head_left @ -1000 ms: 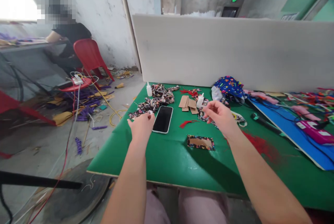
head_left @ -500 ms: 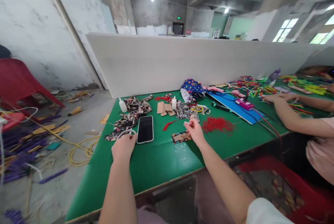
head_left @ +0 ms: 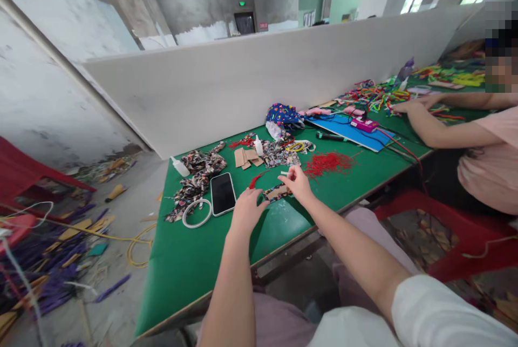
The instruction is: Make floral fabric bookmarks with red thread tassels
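My right hand (head_left: 298, 182) pinches a small white strip (head_left: 285, 174) above the right end of a patterned fabric piece with a cardboard-coloured middle (head_left: 275, 192). At the left end of that piece is my left hand (head_left: 247, 208), its thumb and fingers apart, with nothing seen between them. A red tassel (head_left: 254, 179) lies just beyond my left fingers. To the left are a dark-screened phone (head_left: 223, 195) and a white tape ring (head_left: 197, 213), both flat on the green table (head_left: 178, 266). Loose red threads (head_left: 329, 164) lie right of my right hand.
Floral fabric (head_left: 202, 166), cardboard pieces (head_left: 246, 157) and white bottles (head_left: 180, 167) are farther back. A blue board (head_left: 352, 134) carries a pink power strip (head_left: 364, 124). At right, a person's forearm (head_left: 423, 123) reaches over colourful cords. A white partition (head_left: 210, 93) stands behind.
My left hand has left the tape ring and moved right to the patterned piece. My right hand still holds the white strip. The camera view has turned and tilted.
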Demonstrator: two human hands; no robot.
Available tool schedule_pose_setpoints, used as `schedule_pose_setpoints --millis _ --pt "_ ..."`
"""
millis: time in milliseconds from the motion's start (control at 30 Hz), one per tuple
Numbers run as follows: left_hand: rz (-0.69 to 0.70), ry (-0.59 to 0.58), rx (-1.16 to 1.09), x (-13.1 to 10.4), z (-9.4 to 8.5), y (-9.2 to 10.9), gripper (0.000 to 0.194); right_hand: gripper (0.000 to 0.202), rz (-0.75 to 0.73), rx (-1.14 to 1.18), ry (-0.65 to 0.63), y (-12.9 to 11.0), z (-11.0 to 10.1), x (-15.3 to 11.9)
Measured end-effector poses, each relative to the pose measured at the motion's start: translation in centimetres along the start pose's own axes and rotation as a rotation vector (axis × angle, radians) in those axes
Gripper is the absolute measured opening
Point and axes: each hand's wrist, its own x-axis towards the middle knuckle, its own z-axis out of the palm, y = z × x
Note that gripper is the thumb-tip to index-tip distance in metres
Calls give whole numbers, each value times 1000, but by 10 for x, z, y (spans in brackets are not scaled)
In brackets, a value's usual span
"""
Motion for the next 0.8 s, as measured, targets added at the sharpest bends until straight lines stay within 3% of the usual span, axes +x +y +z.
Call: schedule_pose_setpoints --millis 133,233,400,533,800 --pt "42 -70 -6 4 18 5 57 32 38 109 29 1 -1 2" --pt "53 -95 -9 8 23 8 59 29 70 181 62 1 -5 4" --pt "96 -102 15 15 21 15 55 28 101 271 140 0 -13 11" --pt "122 -112 27 19 15 20 56 29 114 320 126 -2 -16 13" --pt "66 -73 83 9 16 34 53 33 201 476 162 -1 -25 17"
